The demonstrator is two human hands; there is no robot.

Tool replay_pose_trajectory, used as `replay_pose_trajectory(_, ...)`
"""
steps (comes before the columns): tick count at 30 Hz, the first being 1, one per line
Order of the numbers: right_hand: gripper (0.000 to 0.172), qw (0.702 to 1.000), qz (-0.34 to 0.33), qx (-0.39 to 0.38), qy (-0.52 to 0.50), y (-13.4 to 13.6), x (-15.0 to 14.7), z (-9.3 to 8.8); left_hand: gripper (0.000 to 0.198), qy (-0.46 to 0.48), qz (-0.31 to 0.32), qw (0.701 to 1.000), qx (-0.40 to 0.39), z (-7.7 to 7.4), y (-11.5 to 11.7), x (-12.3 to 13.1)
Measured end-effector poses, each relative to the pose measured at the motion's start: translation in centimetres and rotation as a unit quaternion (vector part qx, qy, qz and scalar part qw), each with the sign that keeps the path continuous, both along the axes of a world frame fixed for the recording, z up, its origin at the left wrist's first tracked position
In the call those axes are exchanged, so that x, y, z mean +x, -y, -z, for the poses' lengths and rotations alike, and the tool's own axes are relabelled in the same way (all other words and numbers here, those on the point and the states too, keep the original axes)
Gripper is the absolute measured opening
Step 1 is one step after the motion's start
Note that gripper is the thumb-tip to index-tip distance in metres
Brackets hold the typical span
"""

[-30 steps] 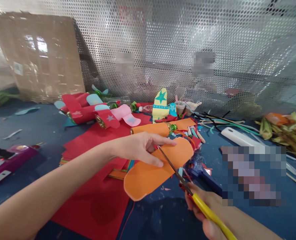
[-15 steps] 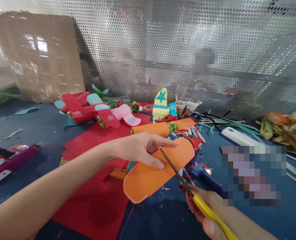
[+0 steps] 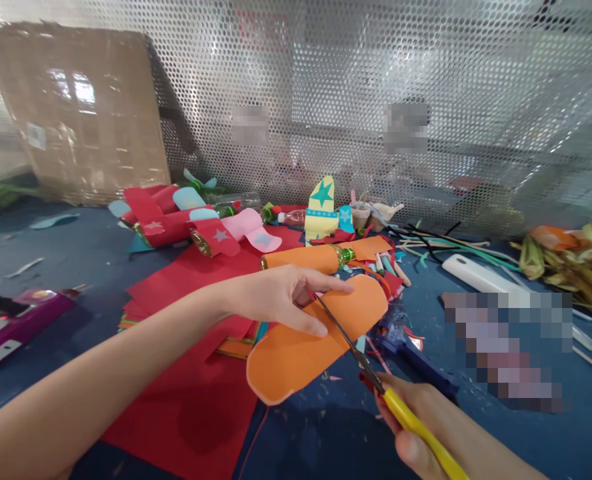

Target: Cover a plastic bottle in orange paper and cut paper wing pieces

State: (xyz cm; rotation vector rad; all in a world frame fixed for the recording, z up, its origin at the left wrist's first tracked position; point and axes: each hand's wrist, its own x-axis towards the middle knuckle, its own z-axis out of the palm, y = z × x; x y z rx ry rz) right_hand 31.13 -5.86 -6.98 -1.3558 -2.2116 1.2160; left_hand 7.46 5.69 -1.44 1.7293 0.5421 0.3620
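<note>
My left hand (image 3: pixel 283 300) holds an orange foam or paper piece (image 3: pixel 279 363) with rounded ends, its thumb lying on top and its index finger stretched along the upper edge. In my right hand (image 3: pixel 401 407) is a pair of scissors (image 3: pixel 416 427) with a yellow handle. The blades lie slantwise across the middle of the orange piece, their tips close to my left fingers; I cannot tell how far the cut goes. Beneath my left arm are red sheets (image 3: pixel 186 413). Just behind the piece lies a green bottle wrapped in orange (image 3: pixel 301 259).
A blue glue gun (image 3: pixel 416 360) lies right of the orange piece. Red-wrapped bottles (image 3: pixel 171 227) and a yellow rocket-like cutout (image 3: pixel 321 207) stand behind. At left are a purple power strip (image 3: pixel 31 327) and a cardboard sheet (image 3: pixel 86 120). Dry husks (image 3: pixel 576 267) lie far right.
My right hand and the scissors have shifted very slightly to the left and down. The orange piece and my left hand have hardly moved.
</note>
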Motion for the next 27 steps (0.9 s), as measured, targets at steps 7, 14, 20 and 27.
replay_pose_trajectory(7,0.068,0.999,0.029,-0.011,-0.011,0.4,-1.0,-3.0,0.062,0.019,0.015,1.0,0.0,0.6,-0.5,0.0)
replay_pose_trajectory(14,0.068,0.999,0.031,-0.002,-0.02,0.3,-0.9,-3.8,0.062,-0.011,0.014,1.0,-0.009,0.5,-0.4,0.0)
replay_pose_trajectory(20,0.071,1.0,0.017,-0.01,-0.021,-0.1,-0.8,-3.6,0.063,-0.024,0.015,1.0,0.001,0.4,0.0,0.1)
replay_pose_trajectory(27,0.071,1.0,0.017,0.01,-0.001,0.0,-0.7,-3.1,0.067,-0.011,0.028,1.0,0.002,1.1,-0.5,0.2)
